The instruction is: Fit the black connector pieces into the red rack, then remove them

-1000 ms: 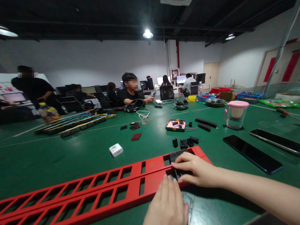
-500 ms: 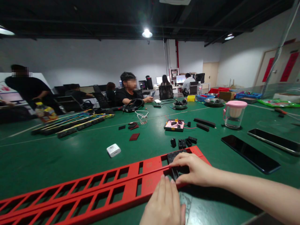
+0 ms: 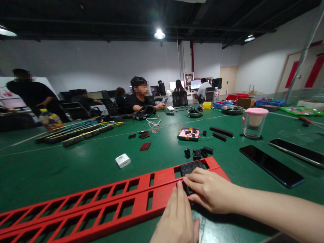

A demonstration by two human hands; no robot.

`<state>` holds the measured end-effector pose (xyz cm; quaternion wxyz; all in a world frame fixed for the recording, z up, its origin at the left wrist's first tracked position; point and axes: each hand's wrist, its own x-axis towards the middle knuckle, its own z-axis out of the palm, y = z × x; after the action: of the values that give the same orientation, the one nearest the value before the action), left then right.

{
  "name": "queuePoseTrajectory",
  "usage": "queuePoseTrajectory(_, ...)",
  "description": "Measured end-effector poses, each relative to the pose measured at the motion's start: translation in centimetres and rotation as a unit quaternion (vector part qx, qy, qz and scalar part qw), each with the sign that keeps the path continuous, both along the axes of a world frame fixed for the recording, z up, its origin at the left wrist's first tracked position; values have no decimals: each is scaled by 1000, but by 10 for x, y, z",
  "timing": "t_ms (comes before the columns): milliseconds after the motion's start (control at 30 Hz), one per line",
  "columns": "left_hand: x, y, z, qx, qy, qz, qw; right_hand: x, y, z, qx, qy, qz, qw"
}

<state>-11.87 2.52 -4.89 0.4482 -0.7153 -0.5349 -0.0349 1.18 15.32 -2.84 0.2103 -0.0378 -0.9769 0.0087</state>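
Note:
Two long red slotted frames lie side by side, running from the lower left to the middle right. Over the near frame's right end, my right hand has its bent fingers and thumb around a black plastic block, most of which is hidden beneath the hand. Another black block sits in an opening of the far frame, just beyond my fingers. My left hand rests with straight fingers close together on the near frame, its fingertips beside the block and holding nothing.
Several small black parts stand behind the frames, with a white charger to the left. Two phones and a pink-lidded cup are on the right. Wired black strips lie far left; a person sits opposite.
My right hand has lowered and flattened over the near block, uncovering more of the far block. The left fingertips have shifted slightly up along the near frame.

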Motion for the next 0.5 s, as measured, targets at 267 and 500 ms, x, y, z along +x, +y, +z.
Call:
queuePoseTrajectory(267, -1, 0, 9, -10, -10, -14, 1000, 0, -2, -18, 142, 2, 10, 990)
queuePoseTrajectory(500, 1, 1, 11, -22, -36, -18, 999, 1, 1, -11, 71, 74, -11, 995)
